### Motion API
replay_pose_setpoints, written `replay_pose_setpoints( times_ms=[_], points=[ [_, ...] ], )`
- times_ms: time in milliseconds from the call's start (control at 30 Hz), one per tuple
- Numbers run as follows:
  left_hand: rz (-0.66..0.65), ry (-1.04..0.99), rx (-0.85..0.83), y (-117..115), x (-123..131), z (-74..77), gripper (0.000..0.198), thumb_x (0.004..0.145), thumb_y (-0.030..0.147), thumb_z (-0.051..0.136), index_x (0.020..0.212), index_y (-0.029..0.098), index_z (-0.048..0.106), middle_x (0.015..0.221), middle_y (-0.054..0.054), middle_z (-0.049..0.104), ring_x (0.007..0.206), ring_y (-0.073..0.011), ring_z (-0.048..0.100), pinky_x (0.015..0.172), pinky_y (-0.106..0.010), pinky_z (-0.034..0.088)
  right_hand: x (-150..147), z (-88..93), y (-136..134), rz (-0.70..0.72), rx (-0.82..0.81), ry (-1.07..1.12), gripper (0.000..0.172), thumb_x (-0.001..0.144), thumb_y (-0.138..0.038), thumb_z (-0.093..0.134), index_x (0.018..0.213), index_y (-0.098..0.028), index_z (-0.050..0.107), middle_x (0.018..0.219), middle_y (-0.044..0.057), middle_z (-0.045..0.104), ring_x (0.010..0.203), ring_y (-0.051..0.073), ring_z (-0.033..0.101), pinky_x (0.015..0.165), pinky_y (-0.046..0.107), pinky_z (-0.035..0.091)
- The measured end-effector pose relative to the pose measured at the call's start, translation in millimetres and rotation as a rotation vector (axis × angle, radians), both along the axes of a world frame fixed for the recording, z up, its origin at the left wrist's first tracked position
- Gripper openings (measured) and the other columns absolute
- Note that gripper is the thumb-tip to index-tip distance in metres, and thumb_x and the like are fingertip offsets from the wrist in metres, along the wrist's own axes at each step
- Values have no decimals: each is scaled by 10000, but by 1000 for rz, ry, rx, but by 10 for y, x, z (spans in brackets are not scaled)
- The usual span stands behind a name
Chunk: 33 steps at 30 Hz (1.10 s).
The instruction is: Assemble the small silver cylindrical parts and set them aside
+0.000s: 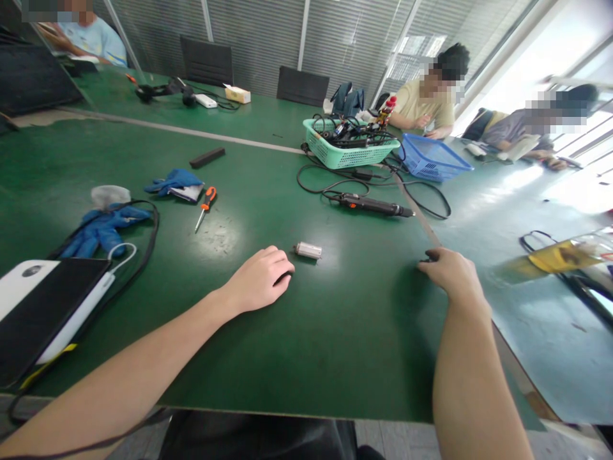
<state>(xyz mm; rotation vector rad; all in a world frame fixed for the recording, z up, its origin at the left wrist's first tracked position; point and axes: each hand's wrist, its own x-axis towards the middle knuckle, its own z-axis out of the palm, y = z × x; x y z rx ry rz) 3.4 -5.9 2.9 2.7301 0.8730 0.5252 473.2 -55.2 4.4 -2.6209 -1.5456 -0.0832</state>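
My left hand [262, 278] rests on the green table with its fingers curled in. A dark patch shows between thumb and forefinger, and what it is I cannot make out. Just beyond its fingertips lies a small silver metal cylinder [308, 250], like a little motor, touched by neither hand. My right hand [451, 271] is low over the table's right part, fingers bent down and closed around something small and dark, mostly hidden. Farther off lies a black electric screwdriver [371, 205] with its cable. An orange-handled screwdriver [206, 206] is beyond my left hand.
A green basket [352, 157] of cables and tools stands beside a blue basket [433, 163]. Blue gloves [103, 227], a black bar [207, 157] and a white-and-black device [52, 313] with a cable lie leftward. Yellow tape [565, 257] is at right. Several people sit around the table.
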Motion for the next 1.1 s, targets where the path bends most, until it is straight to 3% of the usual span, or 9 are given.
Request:
replay_pose_setpoints(
  times_ms=[67, 133, 233, 300, 433, 567, 833, 1000, 1100],
  points=[
    [3, 4, 0, -2, -2, 7, 171, 974, 183, 533, 1014, 167, 699, 986, -70, 649, 977, -229, 561, 911, -387, 493, -200, 79, 54, -10, 93, -20, 484, 798, -366, 659, 1197, -103, 739, 1045, 221, 739, 1004, 391, 683, 885, 500, 506],
    [1, 7, 1, -4, -3, 15, 173, 974, 184, 533, 1018, 167, 699, 985, -69, 649, 977, -227, 563, 909, -386, 494, -555, 156, 131, 66, 270, -15, 440, 844, -366, 610, 1188, -119, 729, 1078, 205, 738, 1050, 384, 672, 954, 526, 492],
    [-2, 8, 11, -3, -5, 28, 177, 978, 187, 527, 1020, 166, 698, 988, -70, 653, 978, -228, 567, 904, -390, 493, -1306, 178, 221, 405, 458, 121, 355, 908, -301, 534, 1180, -155, 708, 1164, 153, 729, 1119, 337, 658, 1016, 504, 495],
    [6, 11, 23, 2, -5, 34, 182, 981, 191, 522, 1017, 165, 698, 988, -73, 655, 979, -232, 567, 894, -394, 492, -1820, 107, 247, 657, 467, 232, 367, 937, -309, 549, 1258, -175, 666, 1227, 142, 708, 1189, 323, 627, 1055, 501, 494],
    [18, 22, 35, 11, -2, 28, 184, 983, 198, 525, 1018, 168, 703, 976, -76, 648, 973, -239, 560, 880, -398, 490, -2452, -116, 279, 904, 418, 325, 525, 973, -323, 594, 1462, -156, 500, 1447, 177, 569, 1352, 324, 514, 1142, 501, 453],
    [20, 16, 38, 16, 2, 0, 171, 979, 195, 532, 1010, 172, 699, 960, -73, 633, 969, -237, 554, 885, -391, 487, -2491, -204, 325, 946, 354, 336, 437, 990, -260, 566, 1422, -196, 533, 1314, 158, 640, 1228, 326, 593, 1063, 523, 508],
    [64, -12, 21, 39, -8, 23, 128, 970, 212, 545, 917, 172, 654, 908, -60, 615, 921, -228, 550, 848, -377, 483, -2461, -59, 124, 1052, 291, 376, 420, 872, -135, 595, 1285, -212, 615, 1162, 119, 634, 1074, 279, 621, 980, 457, 546],
    [10, -13, 9, 25, -7, 48, 109, 947, 244, 573, 916, 168, 645, 920, -66, 618, 932, -235, 547, 840, -377, 485, -2564, -22, 20, 1118, 265, 402, 191, 949, -211, 599, 1137, -212, 631, 1089, 105, 645, 1033, 269, 613, 942, 453, 549],
    [-9, -22, 1, 17, -3, 42, 109, 945, 241, 566, 912, 170, 643, 920, -68, 619, 935, -235, 550, 838, -372, 486, -2585, -22, 6, 1114, 272, 432, 162, 955, -187, 587, 1114, -208, 610, 1073, 104, 643, 1026, 263, 609, 938, 446, 546]
  ],
)
